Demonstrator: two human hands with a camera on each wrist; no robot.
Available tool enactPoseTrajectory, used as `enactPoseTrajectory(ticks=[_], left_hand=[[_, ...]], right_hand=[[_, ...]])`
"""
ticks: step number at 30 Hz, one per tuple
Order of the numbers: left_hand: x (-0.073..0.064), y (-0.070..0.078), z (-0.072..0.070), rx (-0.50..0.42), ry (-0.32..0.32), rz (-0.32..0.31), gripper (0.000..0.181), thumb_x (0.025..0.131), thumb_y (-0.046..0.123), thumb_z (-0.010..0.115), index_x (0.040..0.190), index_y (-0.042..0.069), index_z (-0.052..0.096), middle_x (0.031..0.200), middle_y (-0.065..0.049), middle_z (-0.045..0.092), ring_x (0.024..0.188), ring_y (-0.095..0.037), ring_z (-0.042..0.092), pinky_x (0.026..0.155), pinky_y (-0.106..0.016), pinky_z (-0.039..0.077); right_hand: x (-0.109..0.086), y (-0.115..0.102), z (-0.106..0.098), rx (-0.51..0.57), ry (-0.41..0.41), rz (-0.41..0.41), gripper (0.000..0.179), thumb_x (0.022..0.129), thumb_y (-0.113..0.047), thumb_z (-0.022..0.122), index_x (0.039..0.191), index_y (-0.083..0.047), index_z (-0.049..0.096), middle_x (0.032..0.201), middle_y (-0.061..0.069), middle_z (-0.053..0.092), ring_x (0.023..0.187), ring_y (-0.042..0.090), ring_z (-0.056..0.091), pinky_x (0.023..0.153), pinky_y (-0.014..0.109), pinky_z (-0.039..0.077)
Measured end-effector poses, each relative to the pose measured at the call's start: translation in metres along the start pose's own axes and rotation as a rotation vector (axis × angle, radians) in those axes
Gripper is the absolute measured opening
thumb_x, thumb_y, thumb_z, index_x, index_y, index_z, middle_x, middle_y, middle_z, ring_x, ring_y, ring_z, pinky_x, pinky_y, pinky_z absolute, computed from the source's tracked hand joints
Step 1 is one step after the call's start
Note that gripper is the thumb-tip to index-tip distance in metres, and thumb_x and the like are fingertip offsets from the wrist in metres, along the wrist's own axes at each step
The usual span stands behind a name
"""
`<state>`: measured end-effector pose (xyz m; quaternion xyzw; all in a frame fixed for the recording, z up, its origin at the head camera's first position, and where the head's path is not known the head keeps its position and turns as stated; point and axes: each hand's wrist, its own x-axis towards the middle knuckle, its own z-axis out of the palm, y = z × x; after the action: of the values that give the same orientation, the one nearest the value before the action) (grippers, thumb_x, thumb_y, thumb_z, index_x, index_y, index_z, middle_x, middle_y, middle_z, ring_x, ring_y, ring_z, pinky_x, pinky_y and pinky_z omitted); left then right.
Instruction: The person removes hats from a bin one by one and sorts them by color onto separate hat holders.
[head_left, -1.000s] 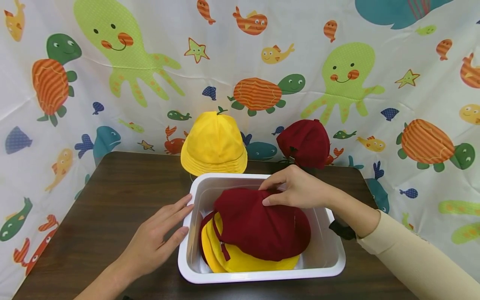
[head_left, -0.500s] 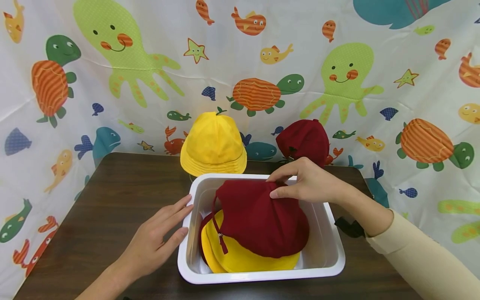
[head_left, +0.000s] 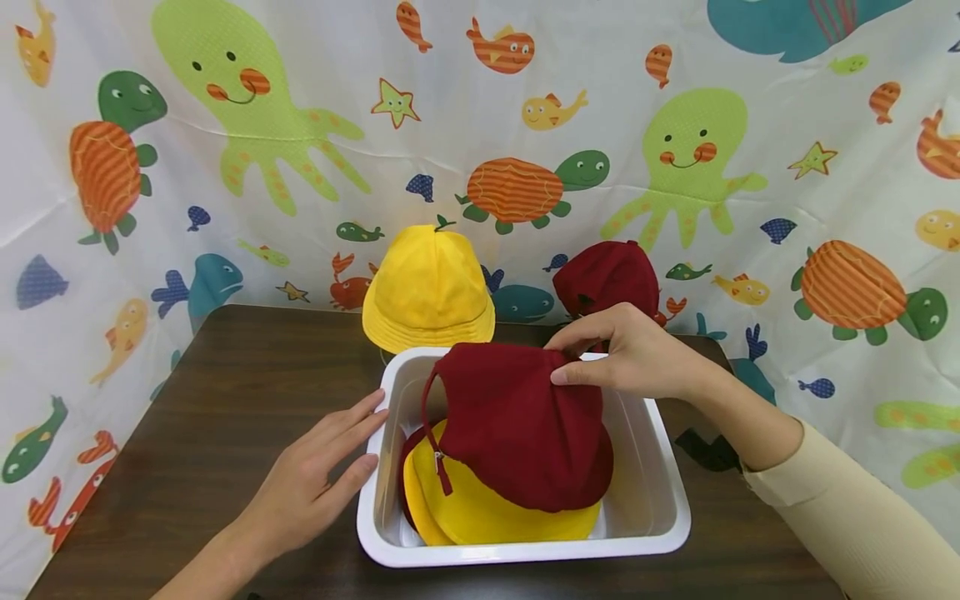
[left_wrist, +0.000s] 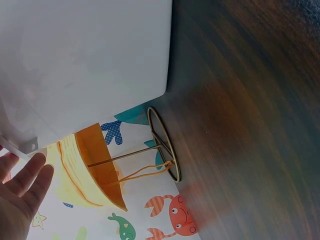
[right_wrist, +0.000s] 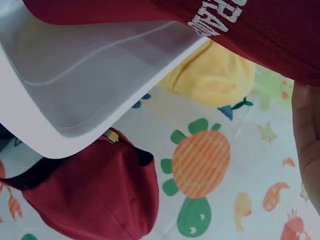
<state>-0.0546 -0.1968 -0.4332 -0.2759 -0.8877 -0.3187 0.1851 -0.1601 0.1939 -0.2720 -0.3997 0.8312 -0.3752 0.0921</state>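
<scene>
My right hand pinches the crown of a dark red cap, thumb in front and fingers behind. The cap is raised at its top and tilted over the white plastic bin; its strap hangs at the left with a small buckle. White lettering shows on the cap in the right wrist view. Below it in the bin lie yellow hats, with a dark red edge at their left. My left hand rests its outstretched fingertips on the bin's left rim, which also shows in the left wrist view.
Behind the bin, a yellow hat sits on a wire stand. Another dark red cap is at the back right, partly hidden by my right hand. A sea-animal curtain hangs behind the dark wooden table.
My right hand has drawn the dark red cap upward and slightly right and back, showing more of the yellow hats under it. The left hand has stayed on the rim.
</scene>
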Motion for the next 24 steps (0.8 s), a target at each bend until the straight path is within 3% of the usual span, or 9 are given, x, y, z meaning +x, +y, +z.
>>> enactPoseTrajectory(ticks=[9,13,24], left_hand=[[0.001,-0.002,0.0,-0.017,-0.01,-0.001,0.064,0.09,0.011,0.076,0.151,0.014,0.058,0.161,0.001,0.048,0.136,-0.018,0.058,0.095,-0.046,0.058],[0.003,-0.001,-0.001,-0.017,-0.002,0.001,0.063,0.09,0.012,0.077,0.151,0.015,0.059,0.16,0.002,0.049,0.133,-0.018,0.06,0.093,-0.047,0.058],[0.003,-0.005,-0.002,-0.014,-0.003,0.001,0.063,0.09,0.011,0.076,0.151,0.015,0.058,0.161,0.002,0.048,0.134,-0.018,0.06,0.095,-0.047,0.057]], right_hand=[[-0.003,-0.005,-0.01,0.031,0.056,0.005,0.02,0.091,-0.007,0.082,0.109,-0.012,0.079,0.096,-0.006,0.076,0.083,0.018,0.067,0.067,0.029,0.057],[-0.005,-0.006,-0.014,0.017,0.086,0.007,0.019,0.09,-0.006,0.082,0.108,-0.013,0.078,0.094,-0.006,0.076,0.081,0.017,0.069,0.068,0.029,0.059],[-0.012,-0.012,-0.033,-0.01,0.206,-0.088,0.025,0.086,0.006,0.081,0.105,-0.009,0.078,0.092,-0.003,0.077,0.079,0.015,0.072,0.068,0.025,0.059]])
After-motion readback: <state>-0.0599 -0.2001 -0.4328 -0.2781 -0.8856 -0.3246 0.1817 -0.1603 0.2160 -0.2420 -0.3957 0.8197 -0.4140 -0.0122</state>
